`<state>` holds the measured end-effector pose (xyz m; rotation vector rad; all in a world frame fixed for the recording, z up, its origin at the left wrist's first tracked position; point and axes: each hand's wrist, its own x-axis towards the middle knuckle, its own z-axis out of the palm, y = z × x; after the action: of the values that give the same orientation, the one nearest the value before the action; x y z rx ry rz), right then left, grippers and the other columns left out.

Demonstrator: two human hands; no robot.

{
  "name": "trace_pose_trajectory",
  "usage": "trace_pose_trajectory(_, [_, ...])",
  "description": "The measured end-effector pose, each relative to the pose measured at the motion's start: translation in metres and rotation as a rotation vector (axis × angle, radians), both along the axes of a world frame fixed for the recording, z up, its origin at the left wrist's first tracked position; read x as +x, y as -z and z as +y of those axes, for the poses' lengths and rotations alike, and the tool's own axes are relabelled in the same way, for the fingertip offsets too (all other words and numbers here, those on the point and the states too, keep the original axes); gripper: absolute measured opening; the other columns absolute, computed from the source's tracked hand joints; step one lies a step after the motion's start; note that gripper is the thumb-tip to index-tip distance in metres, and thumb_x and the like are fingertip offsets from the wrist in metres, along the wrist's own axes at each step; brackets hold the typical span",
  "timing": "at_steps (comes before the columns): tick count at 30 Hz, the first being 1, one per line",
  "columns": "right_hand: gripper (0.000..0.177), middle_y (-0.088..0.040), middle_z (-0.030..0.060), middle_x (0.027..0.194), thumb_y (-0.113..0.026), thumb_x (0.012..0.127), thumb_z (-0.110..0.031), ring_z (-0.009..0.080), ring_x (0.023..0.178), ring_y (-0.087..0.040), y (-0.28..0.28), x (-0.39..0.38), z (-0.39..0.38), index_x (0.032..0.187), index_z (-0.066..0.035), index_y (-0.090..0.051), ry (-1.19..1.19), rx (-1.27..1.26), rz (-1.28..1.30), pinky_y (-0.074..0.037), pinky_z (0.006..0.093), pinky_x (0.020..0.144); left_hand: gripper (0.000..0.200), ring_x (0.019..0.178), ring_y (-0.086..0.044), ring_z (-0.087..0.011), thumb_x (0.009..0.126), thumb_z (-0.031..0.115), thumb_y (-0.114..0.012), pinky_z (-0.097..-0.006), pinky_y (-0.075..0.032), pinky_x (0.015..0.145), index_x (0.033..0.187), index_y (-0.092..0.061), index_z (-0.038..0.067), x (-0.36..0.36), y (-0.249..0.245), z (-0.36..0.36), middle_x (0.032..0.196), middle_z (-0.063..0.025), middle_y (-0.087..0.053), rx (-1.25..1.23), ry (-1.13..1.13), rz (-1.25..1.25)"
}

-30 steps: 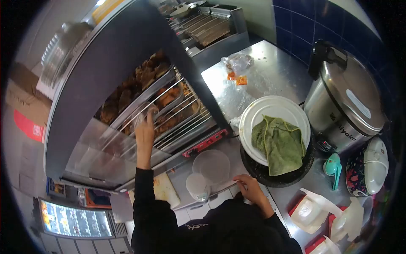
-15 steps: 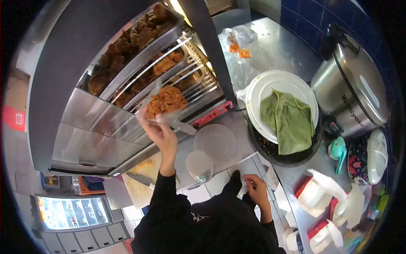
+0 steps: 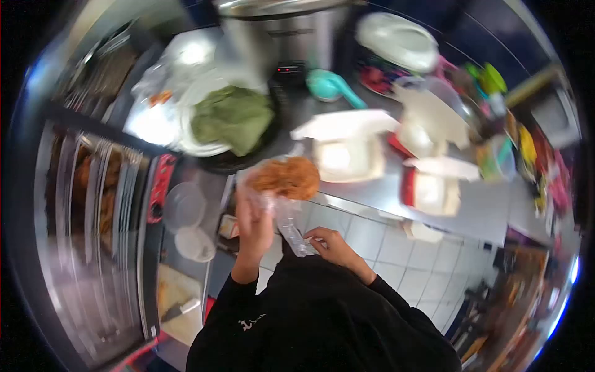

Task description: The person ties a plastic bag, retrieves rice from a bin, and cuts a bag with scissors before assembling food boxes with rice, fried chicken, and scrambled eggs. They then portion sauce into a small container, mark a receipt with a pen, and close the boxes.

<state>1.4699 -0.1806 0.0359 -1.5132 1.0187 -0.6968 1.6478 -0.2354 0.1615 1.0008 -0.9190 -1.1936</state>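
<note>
The left hand (image 3: 253, 228) clasps craggy orange-brown fried chicken (image 3: 286, 178) through a clear plastic bag (image 3: 289, 224); probably light, crumbly, best cupped broadly. The right hand (image 3: 336, 248) half-curls, its hold unclear.

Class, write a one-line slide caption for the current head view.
Left hand holds fried chicken in clear plastic, near open white boxes on a metal counter.

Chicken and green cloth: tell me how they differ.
Colour: the chicken is orange-brown; the cloth is green.
Surface: the chicken looks craggy; the cloth is folded and draped.
Place: the chicken is held by the left hand with clear plastic; the cloth lies on a white disc, no hand on it.
Shared: both have uneven outlines.
</note>
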Motion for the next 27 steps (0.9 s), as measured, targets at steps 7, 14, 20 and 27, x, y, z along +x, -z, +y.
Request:
trace_pose_trajectory(7, [0.019,-0.066,0.0109,0.096,-0.053,0.086,-0.001,0.0219,0.085,-0.065,0.028,-0.158,0.112,0.102,0.000,-0.063,0.462,0.192,0.118,-0.055,0.0325,0.076,0.033,0.102,-0.055,-0.0213,0.089,0.002,-0.051,-0.0323,-0.049,0.078,0.120,-0.044,0.001,-0.250,0.081,-0.012,0.109,-0.0139,-0.052,-0.356,0.498,-0.334])
trace_pose_trajectory(14, [0.018,-0.066,0.0128,0.095,-0.054,0.085,0.000,0.0223,0.081,-0.066,0.033,-0.219,0.187,0.101,-0.001,-0.064,0.767,0.256,0.195,-0.055,0.0321,0.071,0.019,0.096,-0.056,-0.0364,0.082,0.001,-0.050,-0.0420,-0.046,0.086,0.101,-0.053,0.001,-0.403,0.174,-0.022,0.100,-0.0177,-0.058,-0.785,0.651,-1.051])
trace_pose_trajectory(20, [0.018,-0.066,0.0127,0.094,-0.055,0.086,-0.001,0.0211,0.081,-0.066,0.027,-0.205,0.192,0.102,-0.001,-0.064,0.767,0.250,0.154,-0.055,0.0317,0.071,0.043,0.094,-0.058,-0.0335,0.089,0.006,-0.047,-0.0417,-0.046,0.080,0.131,-0.041,0.001,-0.355,0.121,-0.008,0.105,-0.0224,-0.059,-0.762,0.474,-0.728])
trace_pose_trajectory(27, [0.018,-0.067,0.0078,0.093,-0.058,0.085,-0.004,0.0163,0.079,-0.065,0.022,-0.135,0.118,0.102,-0.006,-0.065,0.353,0.030,0.156,-0.052,0.0283,0.064,0.056,0.108,-0.055,-0.0275,0.098,0.041,-0.033,-0.0414,-0.044,0.092,0.147,-0.019,0.020,-0.092,0.069,0.055,0.140,-0.0176,-0.040,0.063,0.522,0.287])
